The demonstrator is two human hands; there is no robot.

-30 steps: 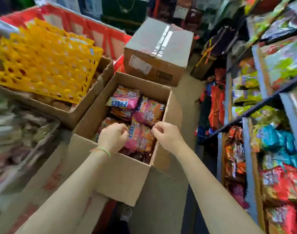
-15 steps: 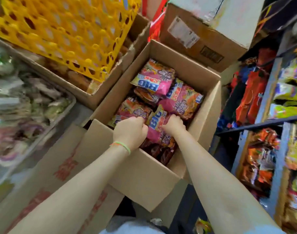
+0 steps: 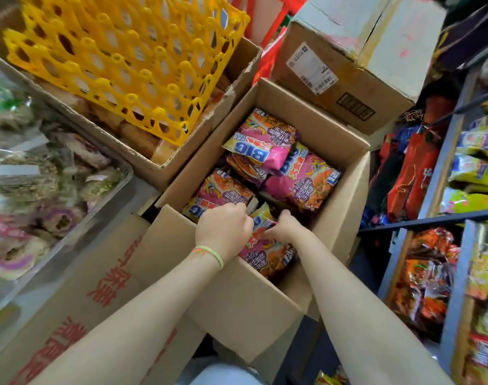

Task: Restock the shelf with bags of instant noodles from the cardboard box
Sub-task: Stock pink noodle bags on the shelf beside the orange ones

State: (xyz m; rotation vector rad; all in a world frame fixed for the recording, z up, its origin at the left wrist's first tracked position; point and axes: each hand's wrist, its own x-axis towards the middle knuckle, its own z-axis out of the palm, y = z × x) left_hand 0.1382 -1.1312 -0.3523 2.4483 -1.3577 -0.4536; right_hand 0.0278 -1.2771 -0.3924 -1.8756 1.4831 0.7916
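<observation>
An open cardboard box [image 3: 345, 195] in the middle holds several pink and orange bags of instant noodles [image 3: 306, 182]. Both my hands are inside its near end. My left hand [image 3: 223, 229], with a green band on the wrist, has its fingers curled on the top of a noodle bag [image 3: 265, 254] at the box's near side. My right hand [image 3: 286, 227] grips the same bag from the right. The shelf [image 3: 437, 173] with packed goods stands at the right.
A yellow plastic crate [image 3: 126, 59] lies on a box at the upper left. A sealed cardboard box [image 3: 348, 59] sits behind the open one. A metal tray [image 3: 109, 201] of wrapped goods is at the left. A printed carton [image 3: 79, 287] lies under my left arm.
The view has tilted down and closed in on the box. Both hands have gone deeper into the box's near end and closed on a noodle bag.
</observation>
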